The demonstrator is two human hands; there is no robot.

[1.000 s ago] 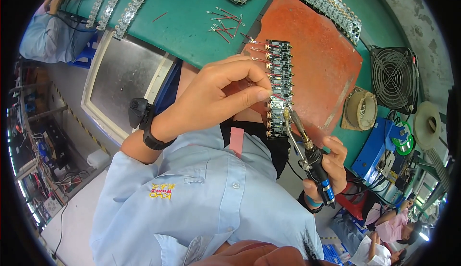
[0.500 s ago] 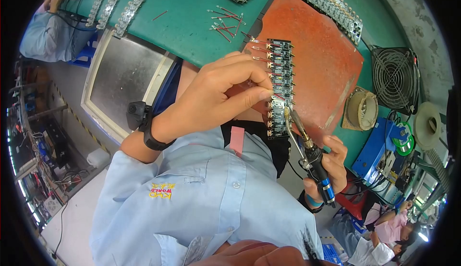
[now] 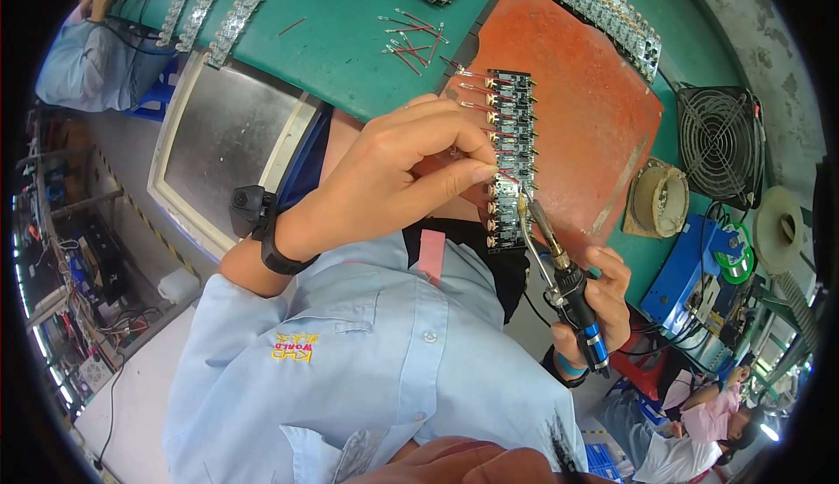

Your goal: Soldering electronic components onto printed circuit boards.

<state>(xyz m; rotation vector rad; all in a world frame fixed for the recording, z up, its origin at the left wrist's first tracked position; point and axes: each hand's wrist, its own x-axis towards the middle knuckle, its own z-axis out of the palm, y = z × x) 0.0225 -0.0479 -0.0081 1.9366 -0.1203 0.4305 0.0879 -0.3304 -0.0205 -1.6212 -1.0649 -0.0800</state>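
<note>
My left hand (image 3: pixel 393 178) pinches a thin red wire (image 3: pixel 502 172) between thumb and fingers, holding it against a strip of small black circuit boards (image 3: pixel 511 134). The strip lies on a red-brown mat (image 3: pixel 594 108), and several of its boards have red wires sticking out to the left. My right hand (image 3: pixel 594 309) grips a soldering iron (image 3: pixel 559 265) by its dark handle. The iron's tip touches the strip just below my left fingertips. A black band with a small device (image 3: pixel 258 222) is on my left wrist.
Loose red wires (image 3: pixel 411 34) lie on the green table (image 3: pixel 332 38). More board strips (image 3: pixel 603 12) line the mat's far edge. A fan (image 3: pixel 721 143), a solder holder (image 3: pixel 660 200), a blue station (image 3: pixel 690 265) and a steel tray (image 3: pixel 218 134) surround me. Other people sit at the far left and lower right.
</note>
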